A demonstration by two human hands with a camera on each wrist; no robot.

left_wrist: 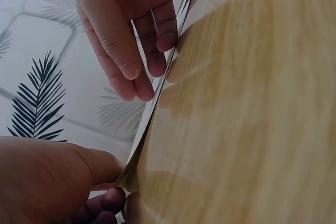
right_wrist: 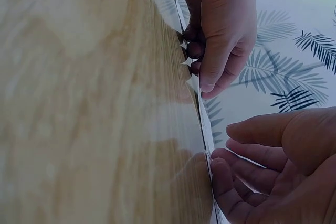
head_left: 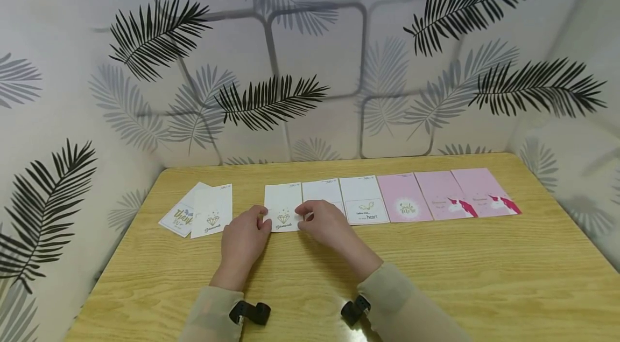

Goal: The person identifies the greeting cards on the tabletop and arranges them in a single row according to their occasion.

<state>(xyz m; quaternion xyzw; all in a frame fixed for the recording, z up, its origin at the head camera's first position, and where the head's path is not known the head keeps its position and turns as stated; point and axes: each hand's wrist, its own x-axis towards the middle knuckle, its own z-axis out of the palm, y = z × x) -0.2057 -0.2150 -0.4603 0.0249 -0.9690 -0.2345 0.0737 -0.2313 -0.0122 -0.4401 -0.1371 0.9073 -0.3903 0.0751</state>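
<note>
A white card with a gold diamond print (head_left: 283, 199) lies between both hands on the wooden table. My left hand (head_left: 244, 238) pinches its lower left corner between thumb and fingers; in the left wrist view that corner lifts slightly off the table. On the card's right side rests my right hand (head_left: 330, 226), its fingers loosely extended and the thumb apart from the card in the right wrist view. Partly covered by the right hand is a pale card (head_left: 322, 189). Left of the left hand lies another diamond card (head_left: 213, 204), overlapping a "Thank you" card (head_left: 176, 222).
Rightward along the row lie a white card with gold wings (head_left: 363, 196), a pink "Smile More" card (head_left: 402, 196) and two pink unicorn cards (head_left: 443, 194). A leaf-patterned wall covering (head_left: 315, 62) stands behind the table (head_left: 436, 272).
</note>
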